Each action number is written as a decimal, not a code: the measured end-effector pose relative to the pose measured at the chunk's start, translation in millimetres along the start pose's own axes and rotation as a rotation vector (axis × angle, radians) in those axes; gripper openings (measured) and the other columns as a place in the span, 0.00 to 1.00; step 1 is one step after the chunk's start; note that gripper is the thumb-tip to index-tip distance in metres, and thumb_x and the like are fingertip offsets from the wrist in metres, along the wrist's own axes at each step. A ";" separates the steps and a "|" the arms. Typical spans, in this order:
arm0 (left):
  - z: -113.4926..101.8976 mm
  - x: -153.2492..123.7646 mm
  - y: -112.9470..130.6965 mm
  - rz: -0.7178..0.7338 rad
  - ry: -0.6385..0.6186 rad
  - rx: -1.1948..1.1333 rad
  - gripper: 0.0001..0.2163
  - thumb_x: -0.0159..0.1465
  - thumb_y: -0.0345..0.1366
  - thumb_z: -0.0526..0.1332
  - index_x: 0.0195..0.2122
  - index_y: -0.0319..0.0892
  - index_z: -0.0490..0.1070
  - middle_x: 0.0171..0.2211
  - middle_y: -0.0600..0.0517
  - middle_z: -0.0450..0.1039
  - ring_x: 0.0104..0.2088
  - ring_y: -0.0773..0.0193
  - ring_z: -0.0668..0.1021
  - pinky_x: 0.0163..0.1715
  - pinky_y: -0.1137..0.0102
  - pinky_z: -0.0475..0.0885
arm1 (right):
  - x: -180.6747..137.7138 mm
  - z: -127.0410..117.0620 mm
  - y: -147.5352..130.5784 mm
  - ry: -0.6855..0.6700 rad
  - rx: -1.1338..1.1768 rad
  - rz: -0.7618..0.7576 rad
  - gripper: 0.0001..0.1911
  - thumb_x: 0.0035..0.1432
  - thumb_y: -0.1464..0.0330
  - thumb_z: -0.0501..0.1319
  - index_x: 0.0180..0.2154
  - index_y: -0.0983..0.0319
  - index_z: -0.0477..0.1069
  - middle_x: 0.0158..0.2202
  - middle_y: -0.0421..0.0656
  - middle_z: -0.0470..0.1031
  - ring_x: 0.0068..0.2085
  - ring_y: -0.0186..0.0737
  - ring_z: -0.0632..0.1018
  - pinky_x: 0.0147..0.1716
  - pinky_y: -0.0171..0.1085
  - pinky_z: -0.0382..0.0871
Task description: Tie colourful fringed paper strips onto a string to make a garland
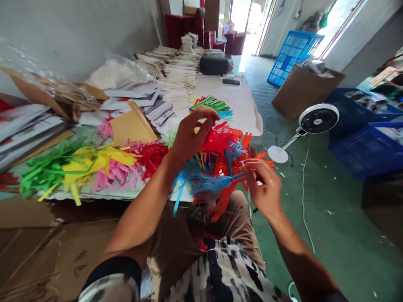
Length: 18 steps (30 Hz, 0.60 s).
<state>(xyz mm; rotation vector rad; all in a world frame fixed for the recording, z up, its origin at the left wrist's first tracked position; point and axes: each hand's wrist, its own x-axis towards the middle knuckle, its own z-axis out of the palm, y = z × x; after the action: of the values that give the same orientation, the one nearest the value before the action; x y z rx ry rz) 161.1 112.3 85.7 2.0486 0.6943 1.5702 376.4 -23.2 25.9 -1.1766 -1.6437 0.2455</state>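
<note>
My left hand is raised over a heap of red, orange and blue fringed paper pieces at the table's near edge, its fingers curled and pinching into the red paper. My right hand is lower and to the right, with thumb and fingers pinched on a thin white strand or strip I cannot make out, beside the blue fringe. Green and blue fringe pieces lie just beyond my left hand. My knees in tan trousers show below the heap.
Green, yellow and pink fringed paper lies along the table's left. Stacks of printed paper, a yellow envelope and a dark speaker sit farther back. A white floor fan, cardboard box and blue crates stand on the green floor.
</note>
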 end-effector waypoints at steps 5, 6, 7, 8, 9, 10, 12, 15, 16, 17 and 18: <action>33.6 -31.4 18.9 -0.151 -0.119 -0.164 0.06 0.72 0.36 0.61 0.41 0.44 0.79 0.38 0.50 0.81 0.39 0.66 0.80 0.39 0.70 0.76 | 9.8 10.1 -8.3 -0.014 0.138 0.024 0.03 0.69 0.67 0.64 0.40 0.56 0.77 0.60 0.44 0.76 0.36 0.35 0.79 0.33 0.41 0.74; 39.7 -36.1 19.0 -0.181 -0.134 -0.235 0.06 0.72 0.37 0.62 0.41 0.44 0.79 0.38 0.50 0.81 0.39 0.66 0.80 0.39 0.70 0.76 | 11.5 14.3 -7.1 -0.055 0.180 0.072 0.04 0.70 0.66 0.64 0.40 0.56 0.77 0.61 0.44 0.75 0.30 0.31 0.75 0.29 0.39 0.71; 44.8 -39.9 18.4 -0.207 -0.144 -0.302 0.06 0.72 0.38 0.63 0.42 0.44 0.79 0.39 0.50 0.81 0.39 0.66 0.80 0.39 0.70 0.77 | 12.9 18.2 -5.2 -0.080 0.220 0.111 0.05 0.70 0.65 0.64 0.39 0.56 0.77 0.59 0.44 0.76 0.27 0.29 0.72 0.26 0.38 0.68; 48.8 -42.9 17.4 -0.232 -0.147 -0.362 0.07 0.71 0.40 0.63 0.42 0.44 0.79 0.39 0.50 0.81 0.39 0.66 0.81 0.39 0.70 0.77 | 13.8 21.5 -2.9 -0.086 0.251 0.135 0.05 0.70 0.65 0.63 0.39 0.56 0.77 0.56 0.43 0.78 0.26 0.29 0.71 0.25 0.37 0.66; 51.7 -45.3 16.4 -0.260 -0.143 -0.413 0.08 0.71 0.41 0.64 0.44 0.44 0.79 0.39 0.50 0.81 0.38 0.65 0.81 0.39 0.70 0.78 | 14.3 23.9 -0.5 -0.073 0.266 0.140 0.06 0.70 0.65 0.63 0.39 0.56 0.77 0.52 0.43 0.79 0.28 0.30 0.73 0.26 0.36 0.66; 53.6 -47.3 15.6 -0.290 -0.136 -0.449 0.09 0.70 0.42 0.65 0.46 0.44 0.79 0.39 0.49 0.81 0.38 0.65 0.82 0.39 0.69 0.79 | 14.4 25.2 1.4 -0.048 0.265 0.131 0.06 0.70 0.66 0.63 0.38 0.57 0.77 0.49 0.42 0.80 0.31 0.33 0.75 0.27 0.36 0.66; 55.2 -50.5 15.5 -0.359 -0.108 -0.468 0.11 0.68 0.43 0.68 0.48 0.44 0.80 0.39 0.49 0.82 0.37 0.64 0.83 0.39 0.69 0.80 | 13.8 25.2 3.6 -0.010 0.217 0.090 0.06 0.70 0.67 0.63 0.38 0.57 0.77 0.46 0.42 0.80 0.37 0.36 0.77 0.30 0.37 0.68; 55.0 -54.7 18.4 -0.421 -0.047 -0.413 0.10 0.63 0.39 0.73 0.44 0.44 0.82 0.39 0.49 0.84 0.38 0.63 0.84 0.40 0.68 0.81 | 12.1 22.2 2.5 -0.021 0.111 0.043 0.06 0.70 0.68 0.63 0.39 0.57 0.77 0.45 0.43 0.80 0.40 0.37 0.78 0.34 0.38 0.71; 54.7 -55.9 19.4 -0.422 -0.027 -0.385 0.09 0.61 0.38 0.74 0.41 0.44 0.83 0.39 0.50 0.85 0.38 0.63 0.85 0.41 0.68 0.82 | 11.6 21.6 1.7 -0.035 0.084 0.041 0.05 0.70 0.68 0.63 0.39 0.57 0.77 0.46 0.43 0.80 0.40 0.38 0.78 0.35 0.39 0.71; 54.5 -57.0 20.0 -0.419 -0.014 -0.363 0.07 0.61 0.37 0.74 0.40 0.44 0.83 0.38 0.50 0.85 0.39 0.63 0.85 0.42 0.68 0.82 | 11.3 21.3 1.1 -0.045 0.062 0.041 0.05 0.70 0.68 0.63 0.39 0.57 0.78 0.46 0.43 0.80 0.40 0.38 0.79 0.35 0.39 0.71; 54.3 -57.9 20.3 -0.414 -0.007 -0.348 0.06 0.61 0.36 0.74 0.39 0.44 0.84 0.38 0.50 0.85 0.38 0.63 0.85 0.42 0.68 0.81 | 11.0 21.5 0.8 -0.051 0.050 0.044 0.05 0.70 0.68 0.63 0.39 0.57 0.78 0.46 0.44 0.80 0.41 0.39 0.79 0.35 0.39 0.71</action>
<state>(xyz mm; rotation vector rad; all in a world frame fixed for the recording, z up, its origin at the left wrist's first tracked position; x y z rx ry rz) 203.3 56.5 43.1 1.5413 0.7278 1.3327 359.6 -6.1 23.0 -1.1780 -1.6478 0.3446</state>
